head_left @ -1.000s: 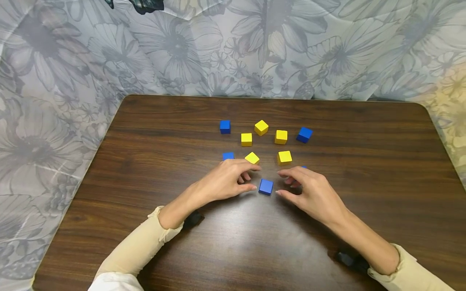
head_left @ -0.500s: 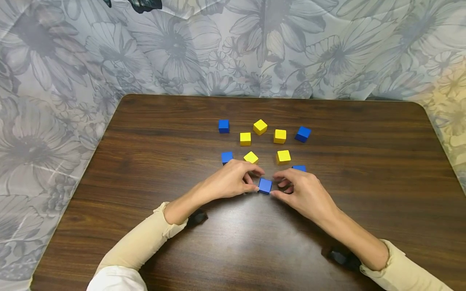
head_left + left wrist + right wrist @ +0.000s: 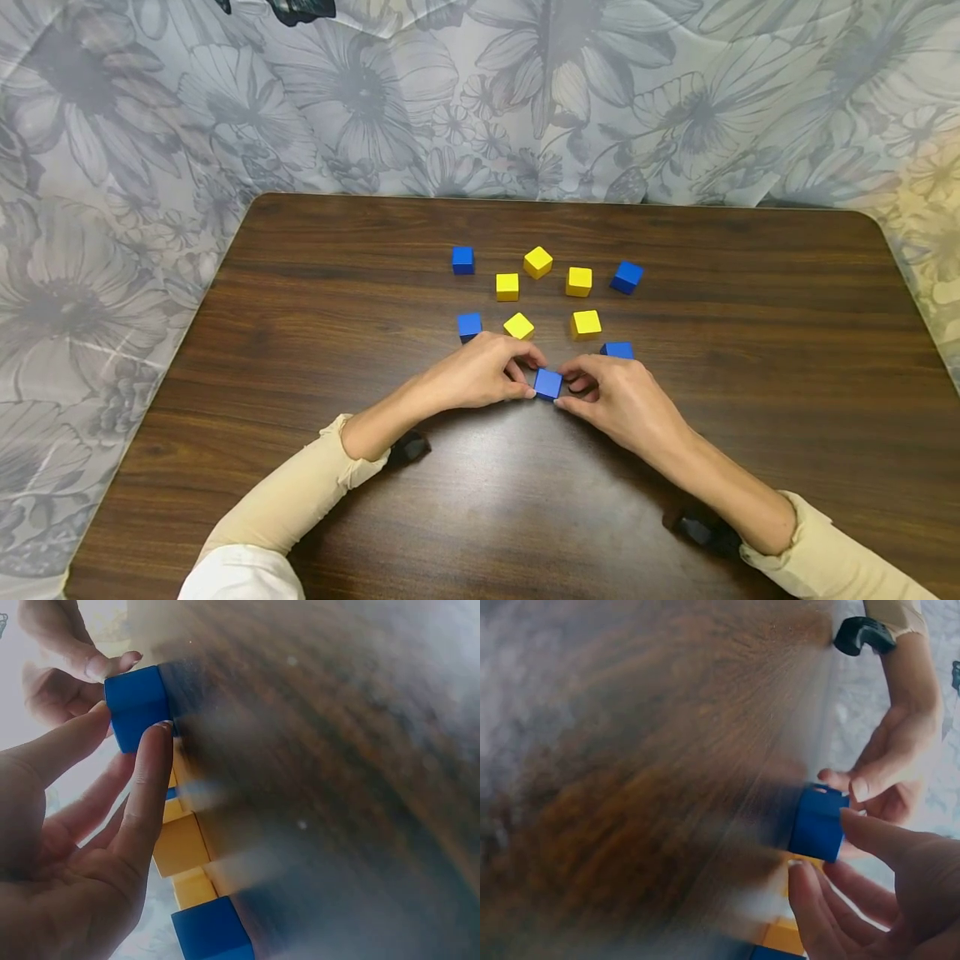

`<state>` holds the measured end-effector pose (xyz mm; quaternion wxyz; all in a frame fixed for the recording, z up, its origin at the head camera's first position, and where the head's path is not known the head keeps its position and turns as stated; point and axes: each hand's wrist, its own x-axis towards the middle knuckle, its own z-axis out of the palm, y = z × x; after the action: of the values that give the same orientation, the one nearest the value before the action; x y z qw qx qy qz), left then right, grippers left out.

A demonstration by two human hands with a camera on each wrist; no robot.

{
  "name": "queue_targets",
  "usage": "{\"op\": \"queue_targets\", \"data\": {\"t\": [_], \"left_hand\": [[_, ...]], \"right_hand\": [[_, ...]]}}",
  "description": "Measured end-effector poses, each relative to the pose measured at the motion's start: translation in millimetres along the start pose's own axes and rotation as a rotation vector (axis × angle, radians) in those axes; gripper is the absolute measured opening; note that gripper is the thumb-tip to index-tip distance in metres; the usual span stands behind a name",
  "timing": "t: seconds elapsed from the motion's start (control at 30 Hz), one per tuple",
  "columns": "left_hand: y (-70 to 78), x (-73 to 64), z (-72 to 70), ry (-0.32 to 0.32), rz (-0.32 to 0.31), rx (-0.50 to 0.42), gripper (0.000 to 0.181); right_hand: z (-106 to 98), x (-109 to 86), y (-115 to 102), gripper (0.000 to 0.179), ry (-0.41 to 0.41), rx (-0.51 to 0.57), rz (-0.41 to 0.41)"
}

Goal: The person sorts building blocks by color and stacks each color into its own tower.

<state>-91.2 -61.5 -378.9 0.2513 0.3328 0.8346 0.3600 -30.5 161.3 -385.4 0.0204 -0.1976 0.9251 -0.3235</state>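
Observation:
A small blue cube [image 3: 548,383] sits on the dark wooden table between both hands. My left hand [image 3: 476,371] pinches its left side with thumb and fingertip. From the other side my right hand [image 3: 626,400] holds it with thumb and index finger at the corners. Close up in the left wrist view, the blue cube [image 3: 136,705] has fingertips of both hands against it. Just beyond the right hand, another blue cube [image 3: 618,350] is partly covered by that hand. Behind the left hand stand a blue cube [image 3: 469,323] and a yellow cube [image 3: 518,325].
Farther back are yellow cubes, such as one yellow cube [image 3: 537,262] and another yellow cube [image 3: 586,325]. Blue cubes stand at the back left [image 3: 462,260] and back right [image 3: 626,277]. A floral cloth [image 3: 363,92] hangs behind the table [image 3: 315,267].
Both hands have closed in on the front blue cube from either side, the right hand moving left. Their fingertips now touch it. The other cubes stay where they were.

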Motion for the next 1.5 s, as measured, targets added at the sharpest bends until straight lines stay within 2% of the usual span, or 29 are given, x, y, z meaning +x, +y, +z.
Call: {"op": "queue_targets", "data": {"t": [0.2,0.67,1.17,1.5], "left_hand": [[0.3,1.0,0.7,-0.008,0.0,-0.018,0.029],[-0.3,-3.2,-2.2,0.003,0.007,-0.04,0.025],[1.8,-14.8,-6.0,0.088,0.028,-0.141,0.026],[-2.2,-26.0,-6.5,0.121,0.046,-0.16,0.028]], "right_hand": [[2,2.3,-1,0.026,-0.003,-0.014,0.015],[2,4.4,-2,0.026,-0.034,0.096,0.042],[-1,9.0,-4,0.025,-0.05,0.332,0.041],[3,11.9,-9,0.025,-0.073,0.386,0.061]]}}
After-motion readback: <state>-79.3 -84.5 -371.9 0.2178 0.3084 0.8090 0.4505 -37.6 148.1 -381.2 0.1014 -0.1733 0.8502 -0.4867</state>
